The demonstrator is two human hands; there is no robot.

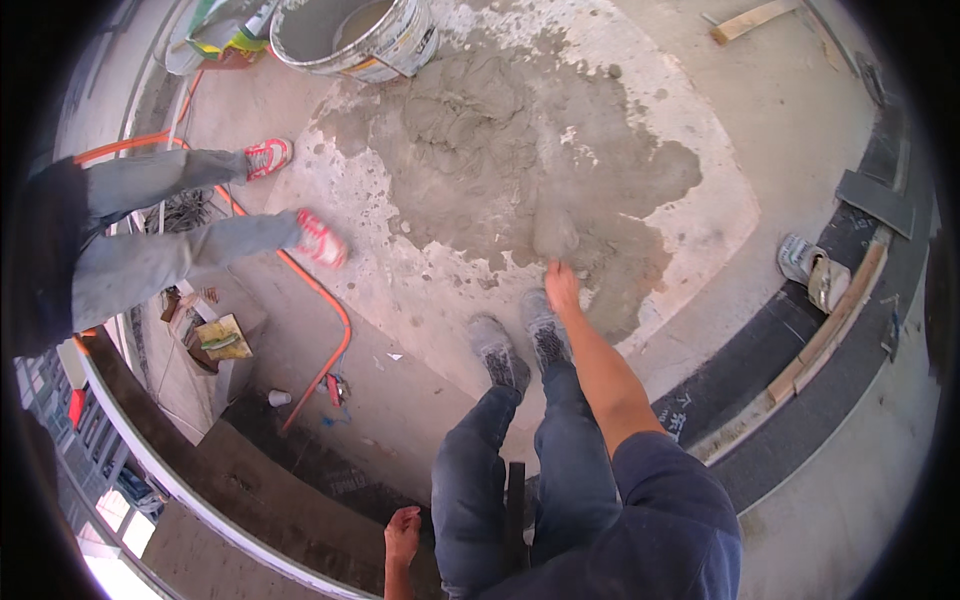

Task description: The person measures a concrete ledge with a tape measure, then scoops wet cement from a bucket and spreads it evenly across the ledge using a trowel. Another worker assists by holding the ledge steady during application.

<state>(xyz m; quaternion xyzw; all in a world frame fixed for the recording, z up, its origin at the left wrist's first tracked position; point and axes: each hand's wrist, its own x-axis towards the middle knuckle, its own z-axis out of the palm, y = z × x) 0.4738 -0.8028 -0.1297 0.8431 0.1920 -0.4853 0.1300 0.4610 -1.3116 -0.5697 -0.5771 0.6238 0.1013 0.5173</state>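
Directly above the right hand (563,287), near the frame's centre, wet grey mortar (470,115) spreads into the upper middle; that hand is curled, its grip unclear. At lower centre, the left hand (402,535) hangs half-curled, whether holding anything I cannot tell.

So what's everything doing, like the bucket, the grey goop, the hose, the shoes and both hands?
Left hand: low, partly curled
Right hand: reaching the mortar's edge, grip unclear
Mortar: looks wet, heaped in one part, spread thinner elsewhere
Bucket: open on top, smeared
Orange hose: bent in a curve
Grey shoes: look dusty
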